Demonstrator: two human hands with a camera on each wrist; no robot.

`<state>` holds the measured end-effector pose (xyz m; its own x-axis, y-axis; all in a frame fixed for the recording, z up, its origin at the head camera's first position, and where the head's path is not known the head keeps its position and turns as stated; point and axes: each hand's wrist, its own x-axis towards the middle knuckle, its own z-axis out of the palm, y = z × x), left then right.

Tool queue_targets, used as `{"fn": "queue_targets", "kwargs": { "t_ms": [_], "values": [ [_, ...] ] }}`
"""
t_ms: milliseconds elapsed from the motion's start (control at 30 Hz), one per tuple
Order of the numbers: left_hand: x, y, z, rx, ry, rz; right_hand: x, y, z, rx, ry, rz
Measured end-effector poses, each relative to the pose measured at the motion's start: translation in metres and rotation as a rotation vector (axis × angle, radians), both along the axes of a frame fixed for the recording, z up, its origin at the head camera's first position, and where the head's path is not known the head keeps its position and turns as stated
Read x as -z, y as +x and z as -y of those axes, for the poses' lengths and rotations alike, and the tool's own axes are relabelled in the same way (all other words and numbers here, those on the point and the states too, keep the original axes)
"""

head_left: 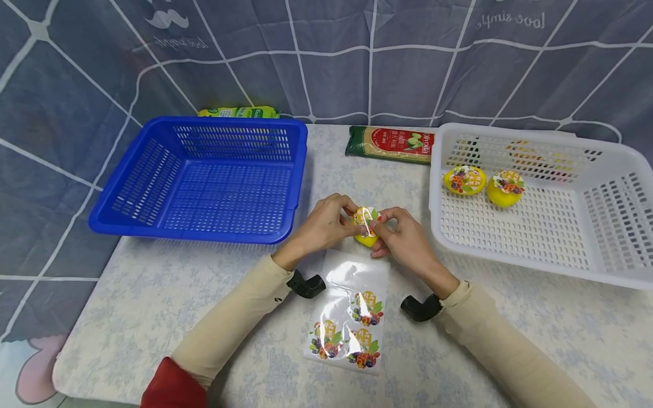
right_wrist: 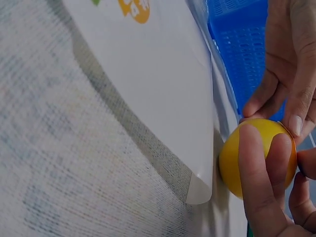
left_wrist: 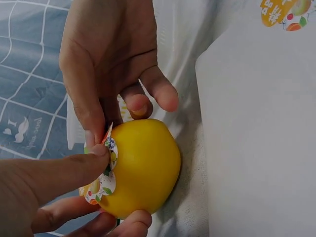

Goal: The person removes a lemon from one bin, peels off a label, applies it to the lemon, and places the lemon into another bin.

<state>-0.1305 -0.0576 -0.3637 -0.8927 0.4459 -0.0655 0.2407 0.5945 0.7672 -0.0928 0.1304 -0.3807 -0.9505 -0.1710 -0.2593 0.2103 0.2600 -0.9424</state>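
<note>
A yellow lemon (left_wrist: 148,168) is between both hands over the table, with a printed fruit sticker (head_left: 365,215) on its upper side. My left hand (head_left: 329,221) grips the lemon, its thumb pressing the sticker and its other fingers around the side. My right hand (head_left: 405,238) has thumb and forefinger at the sticker's edge, where part of it stands up in the left wrist view. Its other fingers lie along the lemon (right_wrist: 232,163) in the right wrist view. Just below the hands lies a glossy sticker sheet (head_left: 339,277) with several fruit stickers left on it.
On the left stands a blue plastic basket (head_left: 204,235). The white basket (head_left: 510,266) on the right contains two stickered yellow fruits (head_left: 465,180). Behind are a red and green pasta packet (head_left: 390,143) and a green packet (head_left: 240,112), against a grey checked curtain (head_left: 336,68).
</note>
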Motion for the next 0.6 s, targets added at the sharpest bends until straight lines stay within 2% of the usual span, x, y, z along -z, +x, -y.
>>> {"fn": "queue_targets", "kwargs": {
  "t_ms": [167, 300, 467, 600],
  "values": [
    [0.001, 0.0, 0.0, -0.005, 0.024, -0.01, 0.0, 0.0, 0.0, 0.016, -0.065, 0.015],
    [0.002, 0.004, 0.0, -0.008, 0.056, -0.074, 0.002, -0.001, 0.0, 0.019, -0.136, 0.002],
    [0.002, 0.01, -0.002, 0.02, 0.029, -0.184, 0.002, -0.001, -0.002, -0.009, -0.115, -0.012],
    [0.001, 0.012, -0.004, 0.011, 0.005, -0.18, 0.001, 0.0, -0.003, -0.016, -0.112, -0.004]
  ]
}}
